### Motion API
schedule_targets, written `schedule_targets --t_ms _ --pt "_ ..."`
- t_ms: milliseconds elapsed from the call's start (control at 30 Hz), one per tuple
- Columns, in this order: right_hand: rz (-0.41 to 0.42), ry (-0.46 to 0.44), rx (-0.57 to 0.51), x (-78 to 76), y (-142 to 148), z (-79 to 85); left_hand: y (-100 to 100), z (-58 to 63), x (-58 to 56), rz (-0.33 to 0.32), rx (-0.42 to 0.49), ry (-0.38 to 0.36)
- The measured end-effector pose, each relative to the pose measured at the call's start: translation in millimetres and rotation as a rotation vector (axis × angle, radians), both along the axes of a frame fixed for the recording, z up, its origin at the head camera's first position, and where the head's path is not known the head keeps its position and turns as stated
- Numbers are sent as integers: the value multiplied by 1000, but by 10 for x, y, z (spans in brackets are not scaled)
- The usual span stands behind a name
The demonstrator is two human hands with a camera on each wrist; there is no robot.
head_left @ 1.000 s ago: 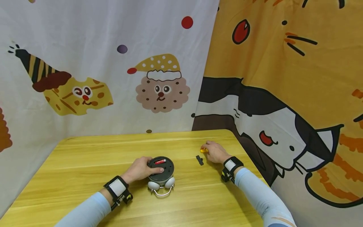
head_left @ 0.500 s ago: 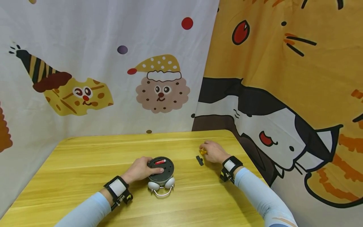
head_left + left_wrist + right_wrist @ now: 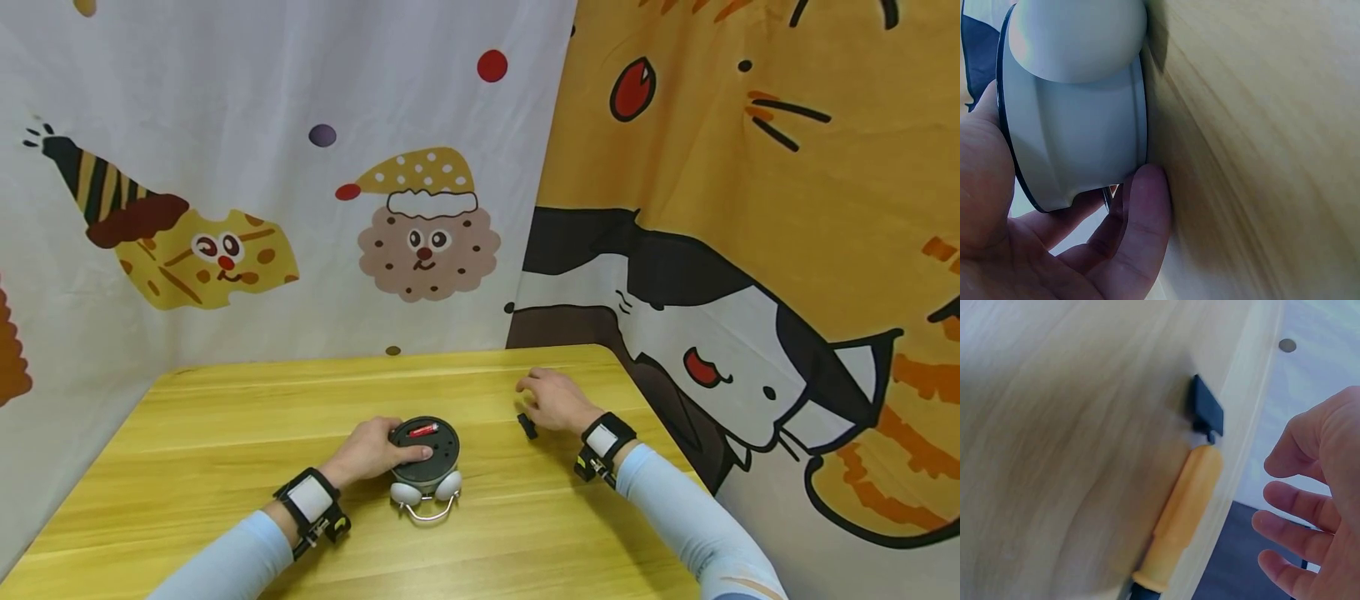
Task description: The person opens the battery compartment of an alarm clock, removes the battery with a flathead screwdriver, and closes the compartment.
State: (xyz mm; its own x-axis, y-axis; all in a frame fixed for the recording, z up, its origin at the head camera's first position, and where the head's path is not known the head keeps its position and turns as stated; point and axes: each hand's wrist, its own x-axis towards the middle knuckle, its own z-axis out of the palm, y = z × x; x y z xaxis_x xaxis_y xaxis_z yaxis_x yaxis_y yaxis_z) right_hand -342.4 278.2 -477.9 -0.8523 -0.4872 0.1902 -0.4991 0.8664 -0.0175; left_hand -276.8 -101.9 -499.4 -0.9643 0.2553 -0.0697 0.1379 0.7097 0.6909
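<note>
While the left hand [image 3: 367, 452] grips a clock [image 3: 444, 457], the right hand [image 3: 558, 400] hovers, loose and empty, near an orange tool [image 3: 1189, 495].

Cartoon-printed cloth [image 3: 517, 167]; yellow wooden table [image 3: 495, 517]

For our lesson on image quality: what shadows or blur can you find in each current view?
Head: a soft shadow lies on the table beside the right sleeve. Left wrist: a dark shadow lies beside the bell; the table's grain looks soft. Right wrist: the yellow handle and black piece look slightly blurred.
</note>
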Motion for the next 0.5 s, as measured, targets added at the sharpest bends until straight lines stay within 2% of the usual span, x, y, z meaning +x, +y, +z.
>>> schedule_targets --t_ms 300,500 --pt "31 4 -4 89 -135 113 0 -6 1 0 -1 11" --pt "49 39 0 138 -240 176 3 -6 -2 -3 -4 13"
